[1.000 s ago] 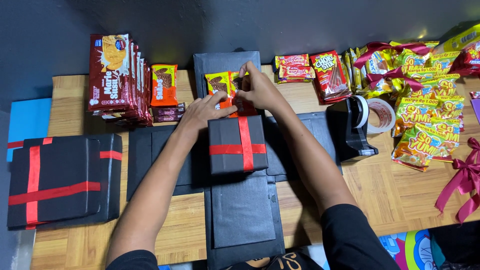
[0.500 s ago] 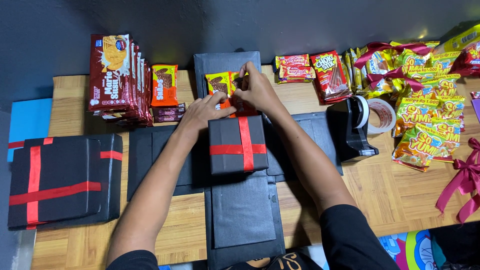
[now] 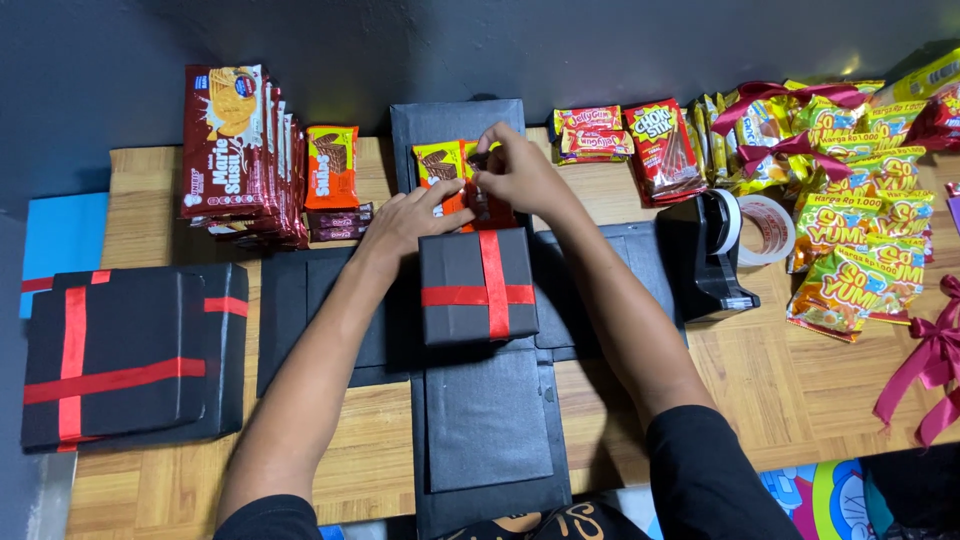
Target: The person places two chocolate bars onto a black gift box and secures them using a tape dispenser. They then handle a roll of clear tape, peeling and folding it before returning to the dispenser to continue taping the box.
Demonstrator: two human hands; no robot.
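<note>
A small black gift box with a red ribbon cross (image 3: 477, 290) sits in the middle of an unfolded black cardboard sheet (image 3: 486, 430). Just behind the box, my left hand (image 3: 405, 222) presses on yellow and orange snack packets (image 3: 439, 165) that lie on the sheet's far flap. My right hand (image 3: 520, 172) pinches the top of the same packets from the right. Both forearms reach over the sheet on either side of the box.
Stacked biscuit packs (image 3: 238, 150) and an orange wafer pack (image 3: 331, 166) stand at back left. Black ribbon-crossed lids (image 3: 125, 355) lie at left. A black tape dispenser (image 3: 707, 255), candy packs (image 3: 663, 145), noodle packets (image 3: 850, 250) and red bows (image 3: 925, 365) fill the right.
Both hands stay at the snack packets behind the box; the fingers shifted only slightly. The box and the sheet have not moved.
</note>
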